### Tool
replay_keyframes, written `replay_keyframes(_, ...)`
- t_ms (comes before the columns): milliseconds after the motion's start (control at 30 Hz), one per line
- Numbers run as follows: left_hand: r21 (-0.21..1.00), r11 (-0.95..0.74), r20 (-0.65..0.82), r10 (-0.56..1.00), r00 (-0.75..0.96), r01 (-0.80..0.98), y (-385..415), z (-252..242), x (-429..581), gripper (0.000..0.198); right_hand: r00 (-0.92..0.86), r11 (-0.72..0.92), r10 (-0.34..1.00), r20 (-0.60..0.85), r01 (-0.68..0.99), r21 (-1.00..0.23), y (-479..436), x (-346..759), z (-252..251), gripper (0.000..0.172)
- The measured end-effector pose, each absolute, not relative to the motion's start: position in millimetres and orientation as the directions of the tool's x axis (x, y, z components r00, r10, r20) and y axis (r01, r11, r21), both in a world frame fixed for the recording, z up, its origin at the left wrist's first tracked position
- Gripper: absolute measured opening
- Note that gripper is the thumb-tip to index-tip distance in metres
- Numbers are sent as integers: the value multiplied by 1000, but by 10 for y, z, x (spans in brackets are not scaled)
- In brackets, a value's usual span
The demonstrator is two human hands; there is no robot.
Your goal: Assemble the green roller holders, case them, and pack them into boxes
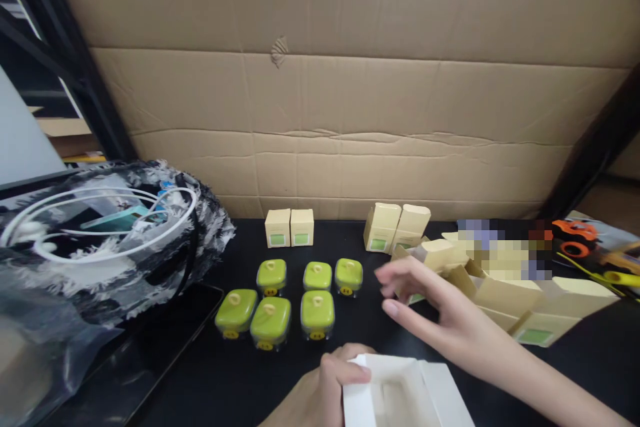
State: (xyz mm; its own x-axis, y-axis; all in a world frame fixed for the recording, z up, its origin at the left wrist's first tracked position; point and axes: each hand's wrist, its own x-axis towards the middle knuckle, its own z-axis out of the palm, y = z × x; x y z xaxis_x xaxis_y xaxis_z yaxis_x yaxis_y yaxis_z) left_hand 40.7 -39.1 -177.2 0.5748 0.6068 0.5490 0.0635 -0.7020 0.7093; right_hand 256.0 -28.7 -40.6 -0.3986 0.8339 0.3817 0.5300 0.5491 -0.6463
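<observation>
My left hand (336, 373) grips the left side of an open white cardboard box (400, 373) at the bottom of the view; its inside faces me. Above and right of it, my right hand (430, 307) hangs with thumb and fingers apart, holding nothing that I can see. Left of its fingertips stand several small clear containers with green lids, such as one with a pale knob (317, 310) and another near the fingers (349, 273). Behind and right of this hand are open cream cartons (505, 297), partly hidden by it.
Two closed cream boxes (290, 228) and two taller ones with raised flaps (397, 227) stand along the back, before a cardboard panel (320, 93). A shaggy black-and-white bag (200, 213) with a white cable (125, 257) fills the left. Orange toy parts (575, 237) lie far right.
</observation>
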Motion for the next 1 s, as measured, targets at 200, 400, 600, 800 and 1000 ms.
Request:
replay_keyframes(200,714,-675,458,651,605,185,-371,-1783,442,52,-472,602,798,374,634,-485,94,2260,-651,43)
replay_keyframes(400,660,-733,534,612,583,166,-387,-1758,413,52,-443,590,807,390,633,-502,67,2300,-577,18)
replay_keyframes(600,648,-751,582,593,557,124,-411,-1628,396,61,-381,577,817,434,514,-635,-245,2440,-172,22)
replay_keyframes(800,716,-684,507,647,569,140,-436,-1479,374,44,-459,578,799,388,408,-707,-598,2553,-195,30)
replay_keyframes(1000,725,-682,521,633,573,94,-450,-1420,370,55,-485,658,744,460,411,-631,-673,2596,-358,30)
